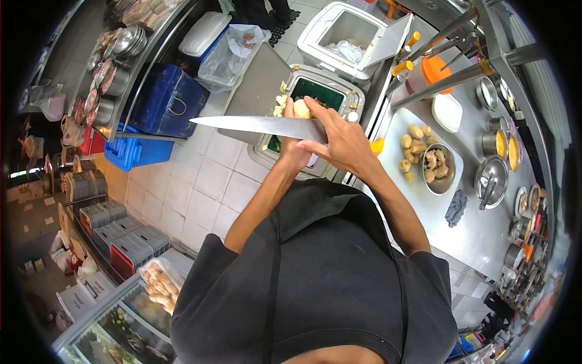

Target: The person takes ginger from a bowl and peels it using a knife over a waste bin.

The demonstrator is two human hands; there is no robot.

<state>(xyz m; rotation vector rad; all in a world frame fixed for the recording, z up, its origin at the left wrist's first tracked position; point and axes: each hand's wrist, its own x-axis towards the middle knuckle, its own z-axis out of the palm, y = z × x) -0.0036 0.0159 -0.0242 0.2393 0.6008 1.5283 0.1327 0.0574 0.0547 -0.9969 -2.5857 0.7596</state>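
Observation:
In my right hand [342, 136] is a large kitchen knife [260, 125], its long blade pointing left across my left hand. My left hand [295, 155] lies partly behind the blade and holds a pale yellow peeled piece of ginger [301, 109]; its lower fingers are hidden. Fingers of my right hand reach close to the ginger. Both hands are over an open grey bin [357, 97] with a dark green inside. Pale scraps [280, 104] lie by its rim. To the right, peeled pieces [415, 131] rest on a white cutting board [397, 124], beside a metal bowl [447, 182] of knobbly ginger.
A steel counter [476, 242] on the right carries pots, a grey cloth [456, 208] and a white lid [447, 113]. Beyond the bin stands an open white container [309, 36]. Blue containers [160, 100] stand to the left. A glass-topped case [121, 321] is at lower left.

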